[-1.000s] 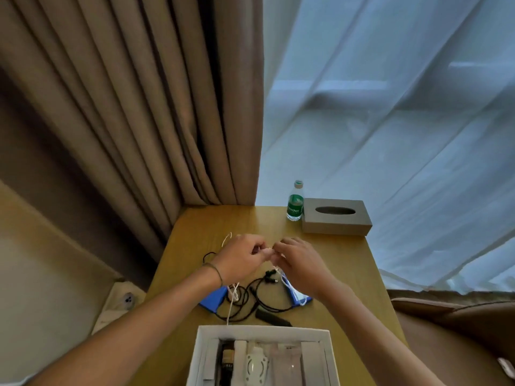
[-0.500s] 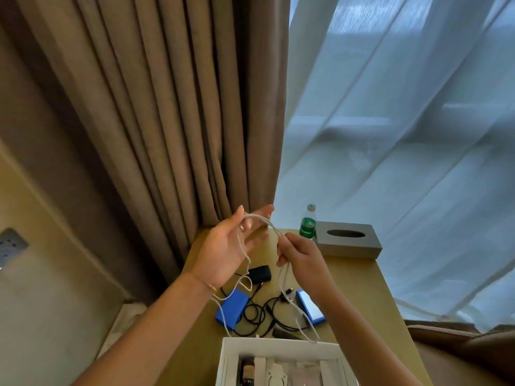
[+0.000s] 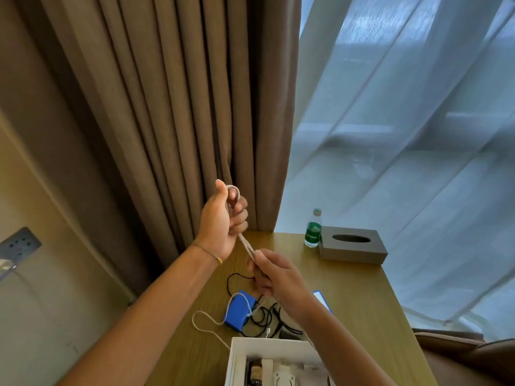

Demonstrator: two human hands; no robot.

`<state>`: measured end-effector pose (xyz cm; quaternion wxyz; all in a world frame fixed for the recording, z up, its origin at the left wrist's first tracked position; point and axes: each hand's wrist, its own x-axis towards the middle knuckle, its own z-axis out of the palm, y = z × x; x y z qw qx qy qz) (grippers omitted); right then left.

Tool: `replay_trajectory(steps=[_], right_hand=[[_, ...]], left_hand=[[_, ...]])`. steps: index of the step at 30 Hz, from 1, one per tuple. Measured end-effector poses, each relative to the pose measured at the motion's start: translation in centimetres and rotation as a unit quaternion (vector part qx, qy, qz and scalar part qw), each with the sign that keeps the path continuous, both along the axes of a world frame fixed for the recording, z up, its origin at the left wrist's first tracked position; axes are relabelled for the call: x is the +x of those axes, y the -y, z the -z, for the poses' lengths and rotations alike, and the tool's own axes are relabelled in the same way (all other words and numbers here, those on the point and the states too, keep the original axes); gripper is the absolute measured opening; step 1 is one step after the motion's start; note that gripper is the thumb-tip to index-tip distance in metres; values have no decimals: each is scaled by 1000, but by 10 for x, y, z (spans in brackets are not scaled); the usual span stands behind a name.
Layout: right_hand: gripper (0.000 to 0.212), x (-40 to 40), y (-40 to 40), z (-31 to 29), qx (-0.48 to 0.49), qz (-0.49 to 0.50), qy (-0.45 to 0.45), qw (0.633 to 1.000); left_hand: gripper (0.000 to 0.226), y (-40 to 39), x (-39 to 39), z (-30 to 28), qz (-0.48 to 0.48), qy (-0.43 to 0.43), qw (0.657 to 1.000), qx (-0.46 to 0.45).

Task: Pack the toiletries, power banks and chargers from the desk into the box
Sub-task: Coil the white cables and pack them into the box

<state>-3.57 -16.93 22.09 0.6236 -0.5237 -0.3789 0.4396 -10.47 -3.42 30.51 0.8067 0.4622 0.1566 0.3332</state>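
A wooden tabletop (image 3: 359,299) is seen beside brown curtains (image 3: 156,112). A white cable (image 3: 245,245) is held taut above it: looped in the closed left hand (image 3: 223,221), pinched by the closed right hand (image 3: 276,277), its tail trailing across a blue power bank (image 3: 239,310) and black cables (image 3: 264,319). The white box (image 3: 237,358) is placed at the near edge, items inside.

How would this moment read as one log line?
left hand: holds white cable loop, raised | right hand: pinches strands | box: open, part-filled
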Motion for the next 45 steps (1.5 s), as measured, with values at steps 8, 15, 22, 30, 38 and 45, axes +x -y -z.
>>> replay_trajectory(steps=[8, 15, 22, 30, 38, 45], right_hand=[[29, 41, 28, -20, -173, -38, 238, 955], [35, 50, 21, -55, -156, -26, 403, 902], [38, 31, 25, -43, -66, 23, 255, 964], [38, -33, 15, 11, -136, -10, 133, 982], [32, -25, 42, 3, -218, -107, 265, 933], [37, 2, 58, -32, -201, -69, 384, 899]], left_hand=[[35, -4, -29, 36, 8, -240, 830, 503], [56, 27, -30, 64, 186, -367, 680, 607], [56, 40, -39, 68, -13, -173, 927, 333], [51, 44, -34, 47, -32, -87, 990, -106], [53, 45, -43, 58, -64, -206, 930, 299], [68, 51, -50, 59, 66, -250, 806, 533]])
